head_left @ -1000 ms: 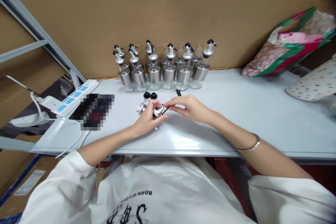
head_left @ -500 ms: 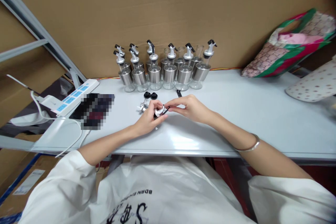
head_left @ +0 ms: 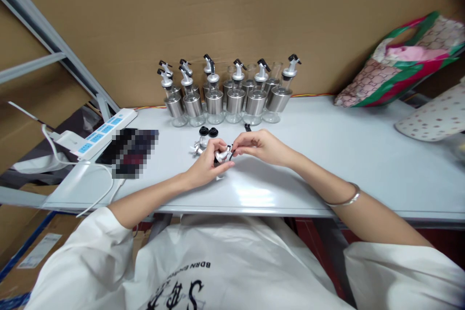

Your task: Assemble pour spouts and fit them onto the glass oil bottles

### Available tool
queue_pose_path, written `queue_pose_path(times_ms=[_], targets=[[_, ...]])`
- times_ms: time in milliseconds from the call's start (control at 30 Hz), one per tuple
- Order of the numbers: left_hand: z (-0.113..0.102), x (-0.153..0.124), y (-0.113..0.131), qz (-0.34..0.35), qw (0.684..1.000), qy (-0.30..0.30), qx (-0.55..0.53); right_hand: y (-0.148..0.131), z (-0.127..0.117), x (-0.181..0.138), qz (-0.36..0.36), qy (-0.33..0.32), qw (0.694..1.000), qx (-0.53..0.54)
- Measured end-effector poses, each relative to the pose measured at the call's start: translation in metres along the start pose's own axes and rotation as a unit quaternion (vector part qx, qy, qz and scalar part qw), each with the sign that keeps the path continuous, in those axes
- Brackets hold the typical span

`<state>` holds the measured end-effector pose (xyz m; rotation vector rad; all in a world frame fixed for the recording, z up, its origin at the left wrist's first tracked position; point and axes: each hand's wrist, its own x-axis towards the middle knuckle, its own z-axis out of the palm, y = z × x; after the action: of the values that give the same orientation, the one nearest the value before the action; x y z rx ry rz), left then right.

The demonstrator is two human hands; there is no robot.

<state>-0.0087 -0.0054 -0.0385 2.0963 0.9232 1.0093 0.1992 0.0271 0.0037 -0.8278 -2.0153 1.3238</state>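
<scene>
My left hand [head_left: 206,166] is closed around a silver bottle pourer [head_left: 222,156], its spout pointing to the right. At that spout end, my right hand [head_left: 268,147] pinches a small black flip cap [head_left: 233,152] between thumb and fingertips. The fingers hide part of both pieces, and I cannot tell whether the cap is joined to the spout. Just behind my left hand lie loose silver pourer heads [head_left: 199,145] and black ring-shaped stoppers [head_left: 213,131]. More black flip caps [head_left: 248,127] lie behind my right hand.
Several glass bottles with steel sleeves [head_left: 214,102] stand in rows at the back, many topped with pourers. To the left are a power strip [head_left: 105,133], a partly blurred dark device [head_left: 119,150] and a white cable [head_left: 111,179]. A patterned bag [head_left: 378,77] leans at right.
My right hand has shifted slightly and its fingers are more curled at the black cap. The pourer in my left hand has turned a little, showing more of its spout.
</scene>
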Motion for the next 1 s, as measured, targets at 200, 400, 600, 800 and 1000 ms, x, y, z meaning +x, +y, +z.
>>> queue_pose_path(times_ms=[200,400,600,800,1000], targets=[[0.0004,-0.0007,0.0003,-0.011,1.0,-0.017,-0.001,-0.0008,-0.0013,0.0007,0.035,-0.028,0.997,0.061],[0.0,0.0003,-0.0002,0.014,0.999,-0.032,-0.015,-0.0007,-0.0015,0.0007,0.054,-0.05,0.992,0.098],[-0.0007,0.0011,-0.0004,0.012,0.999,-0.045,-0.023,-0.001,-0.0002,0.0004,0.047,-0.053,0.994,0.083],[-0.0011,0.0011,0.0002,-0.004,0.998,-0.045,-0.039,-0.0009,0.0,0.0,0.034,-0.055,0.996,0.068],[-0.0021,0.0014,0.0019,-0.014,0.998,-0.036,-0.046,0.0008,0.0022,0.0006,0.033,-0.054,0.995,0.08]])
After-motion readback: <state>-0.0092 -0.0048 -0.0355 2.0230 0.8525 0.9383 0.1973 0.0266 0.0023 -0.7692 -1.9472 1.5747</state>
